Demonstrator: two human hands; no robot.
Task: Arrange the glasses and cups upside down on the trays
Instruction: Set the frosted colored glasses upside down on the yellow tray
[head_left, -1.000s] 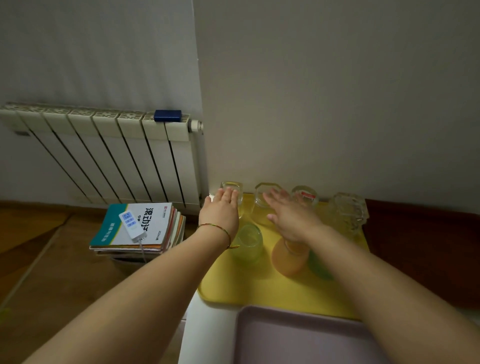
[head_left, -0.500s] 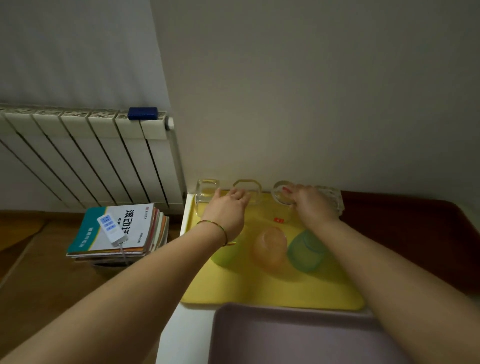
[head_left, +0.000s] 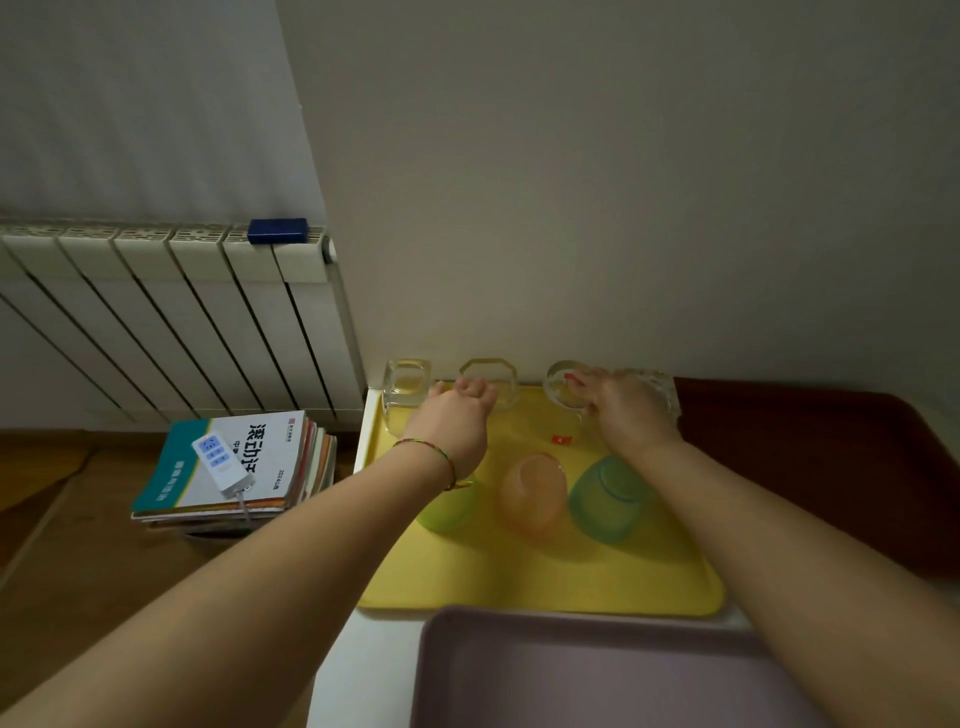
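Note:
A yellow tray (head_left: 540, 582) carries a back row of clear glasses against the wall and a front row of coloured cups. My left hand (head_left: 454, 423) reaches to the octagonal clear glass (head_left: 493, 376). Its fingertips lie against the glass's front left, and the grip is hidden. My right hand (head_left: 626, 410) pinches the rim of the round clear glass (head_left: 561, 389). A square clear glass (head_left: 405, 387) stands at the far left, another clear glass (head_left: 654, 382) behind my right hand. In front stand a lime cup (head_left: 447, 512), partly under my left wrist, an orange cup (head_left: 532, 493) and a green cup (head_left: 608, 499).
A purple tray (head_left: 571, 675) lies nearest me on the white table (head_left: 363, 649). A dark red tray (head_left: 810, 457) sits to the right. The wall rises directly behind the glasses. Left of the table are a radiator (head_left: 171, 322) and a book stack (head_left: 234, 467) on the floor.
My right hand has moved right from above the octagonal glass to the round glass and taken its rim. My left hand has shifted from the square glass toward the octagonal one.

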